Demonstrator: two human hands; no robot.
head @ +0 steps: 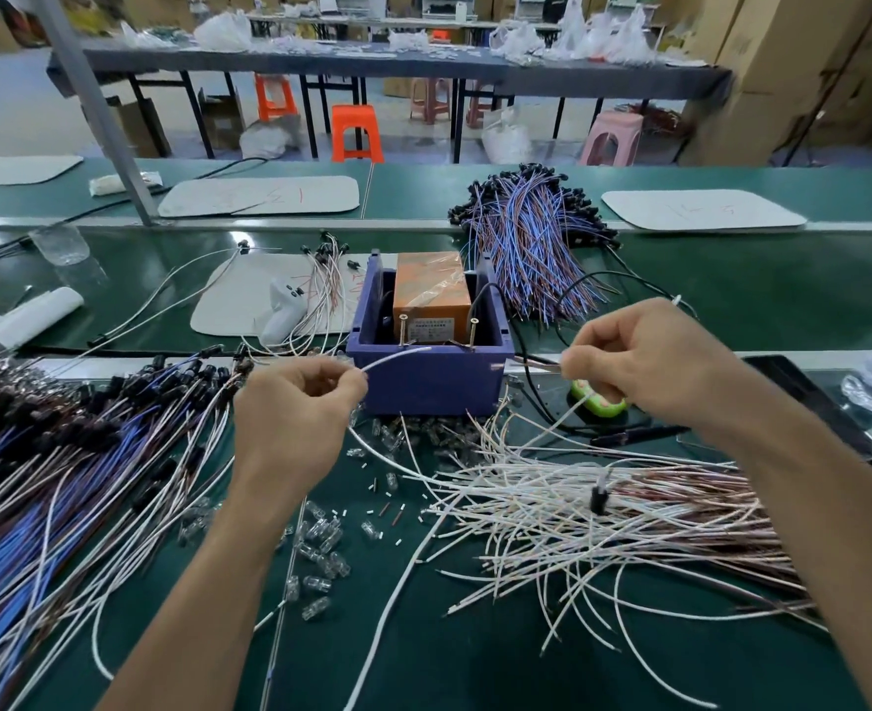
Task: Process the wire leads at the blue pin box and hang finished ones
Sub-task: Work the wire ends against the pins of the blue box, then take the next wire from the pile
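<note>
Hands: two, bare, one at each side of the blue pin box (429, 382).
Left hand (295, 402): thumb and forefinger pinch one white lead (398, 355); its free end rises to the box's front rim.
Right hand (649, 361): fingers curled, pinching one thin wire end (544, 362) that points left toward the box's right front corner.
Blue pin box: one, upright at the centre of the green bench (475, 659), holding one orange block (431, 295).
Pins (402, 325): two, upright in front of the block, one near each side wall.
Loose white leads (577, 505): one spread heap on the bench below the right hand, too many to count.
Left heap (39, 454): one mass of blue, brown and white leads with black caps, at the left edge.
Rear bundle (536, 248): one, blue and brown, just behind the box to the right.
Clear caps (321, 541): scattered between the forearms, uncounted.
White mats (259, 195): four, flat on the benches.
Orange stools (354, 130): two, beyond the benches.
</note>
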